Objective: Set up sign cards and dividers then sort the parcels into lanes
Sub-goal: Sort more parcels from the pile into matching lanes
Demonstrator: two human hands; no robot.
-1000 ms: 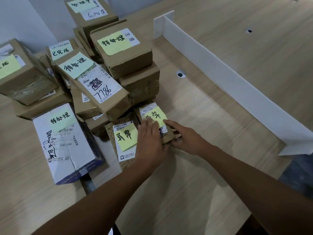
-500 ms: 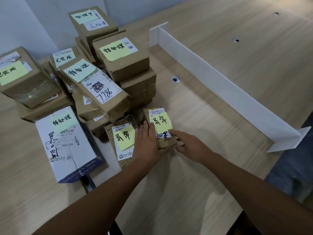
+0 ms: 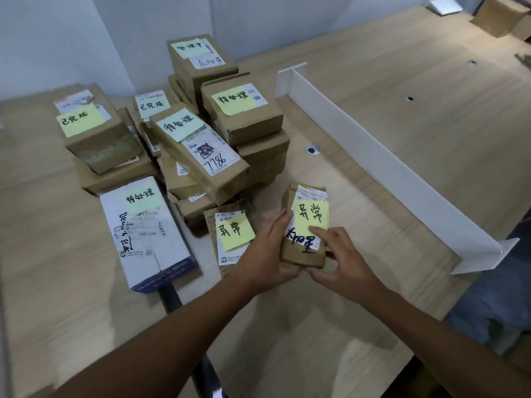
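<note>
I'm holding the small brown parcel in both hands, left hand cupping its side, right hand pinching the near end, thumb on the yellow sticky note so I can read its label. Half a second ago it was lying at the pile's edge; now it's lifting clear above the table. White divider is standing beyond, marking the lane.

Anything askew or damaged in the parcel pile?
Yes. The long parcel marked 7786 lies tilted across the stack rather than flat, and the box under the top-right sticky note has a torn front edge. The white divider stands upright.
</note>
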